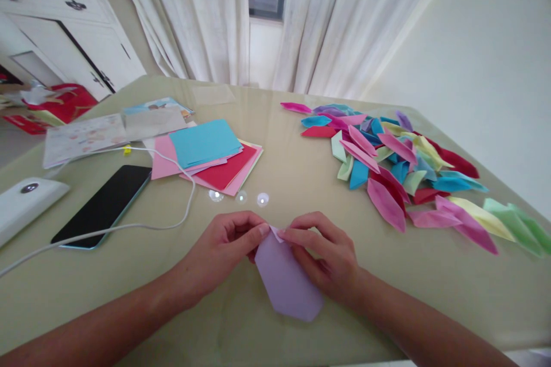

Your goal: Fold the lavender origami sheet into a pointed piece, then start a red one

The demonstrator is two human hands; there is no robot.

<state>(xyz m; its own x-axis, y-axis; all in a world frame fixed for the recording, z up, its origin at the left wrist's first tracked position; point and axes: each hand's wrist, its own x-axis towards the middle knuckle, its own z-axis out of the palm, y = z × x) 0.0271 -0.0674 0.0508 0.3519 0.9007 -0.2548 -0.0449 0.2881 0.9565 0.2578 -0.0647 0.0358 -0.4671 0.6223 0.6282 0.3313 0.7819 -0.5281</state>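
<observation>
A light purple sheet of folding paper (287,284) is between my hands near the table's front edge, its corners folded in. My left hand (230,241) pinches its far end between thumb and fingers. Beside it, my right hand (325,249) grips the same end, thumb and forefinger on a small folded flap (276,233). The fingertips of the two hands almost meet there. Beyond my right hand lies a loose pile of folded paper pieces (398,152) in pink, blue, green, yellow and red. Flat coloured paper sheets (206,146) are stacked beyond my left hand.
A black-screened phone (105,203) lies at left, a white cable (142,226) crossing it. Near it is a white device (28,203). Printed sheets (86,137) lie at the far left of the table (275,143). Curtains (206,17) hang behind; a white cabinet (64,23) stands left.
</observation>
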